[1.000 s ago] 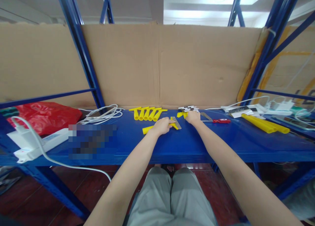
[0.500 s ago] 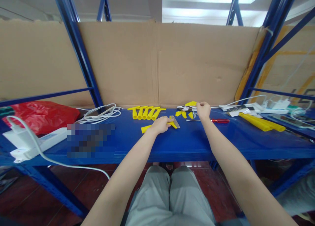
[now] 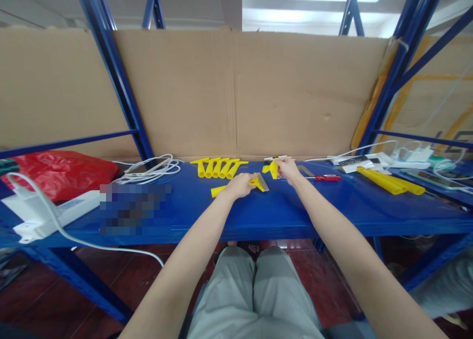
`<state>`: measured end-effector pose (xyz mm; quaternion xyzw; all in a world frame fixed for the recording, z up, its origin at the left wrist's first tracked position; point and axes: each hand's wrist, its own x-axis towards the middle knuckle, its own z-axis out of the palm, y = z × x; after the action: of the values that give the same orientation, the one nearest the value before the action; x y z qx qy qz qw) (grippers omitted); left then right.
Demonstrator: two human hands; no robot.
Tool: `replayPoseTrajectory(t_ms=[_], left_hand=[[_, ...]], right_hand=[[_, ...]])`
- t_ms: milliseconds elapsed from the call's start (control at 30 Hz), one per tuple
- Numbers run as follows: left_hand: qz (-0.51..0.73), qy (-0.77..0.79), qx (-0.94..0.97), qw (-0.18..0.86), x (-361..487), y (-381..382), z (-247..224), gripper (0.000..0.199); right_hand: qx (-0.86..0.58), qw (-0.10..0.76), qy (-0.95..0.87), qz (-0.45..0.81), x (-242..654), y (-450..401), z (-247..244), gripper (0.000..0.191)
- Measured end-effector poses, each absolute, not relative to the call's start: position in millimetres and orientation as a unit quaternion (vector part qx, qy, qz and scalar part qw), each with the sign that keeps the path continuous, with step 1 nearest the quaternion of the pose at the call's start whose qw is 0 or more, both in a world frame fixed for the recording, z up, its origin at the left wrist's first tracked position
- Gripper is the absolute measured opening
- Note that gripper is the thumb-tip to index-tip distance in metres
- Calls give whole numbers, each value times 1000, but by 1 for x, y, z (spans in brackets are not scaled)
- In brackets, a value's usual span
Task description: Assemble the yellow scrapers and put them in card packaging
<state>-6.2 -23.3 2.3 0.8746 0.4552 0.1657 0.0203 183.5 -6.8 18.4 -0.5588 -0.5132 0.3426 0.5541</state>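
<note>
My left hand (image 3: 241, 186) is closed around a yellow scraper (image 3: 219, 191), which lies level just above or on the blue tabletop. Its metal blade (image 3: 263, 182) sticks out to the right of my fingers. Farther right, my right hand (image 3: 289, 171) pinches a small yellow plastic piece (image 3: 273, 169); other small pieces by it are partly hidden. Behind that hand lie black-and-white strips (image 3: 275, 158). A flat metal blade (image 3: 306, 171) rests just right of my right wrist. Under the forearm, a screwdriver with a red handle (image 3: 327, 178) lies crosswise.
Several yellow scraper handles (image 3: 218, 168) stand in a row at the back. More yellow tubes (image 3: 388, 181) lie at the right, near packaging (image 3: 354, 164) and chargers. At left are a red bag (image 3: 66, 174), coiled white cable (image 3: 158, 169) and a power strip (image 3: 70, 213).
My right hand has moved left and a little nearer, from the black-and-white strips, and now has a yellow piece in its fingers. My left hand stays on the scraper.
</note>
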Motion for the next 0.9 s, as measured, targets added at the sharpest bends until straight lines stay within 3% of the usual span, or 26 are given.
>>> replayPoseTrajectory(t_ms=[200,900], left_hand=[[167,459,872,35,-6,-24,3,60],[180,431,884,21,-3,-24,1,65]], right_hand=[[-533,455,-554,449,175,-18,15,15],[-556,449,-609,344,158,-17,7,16]])
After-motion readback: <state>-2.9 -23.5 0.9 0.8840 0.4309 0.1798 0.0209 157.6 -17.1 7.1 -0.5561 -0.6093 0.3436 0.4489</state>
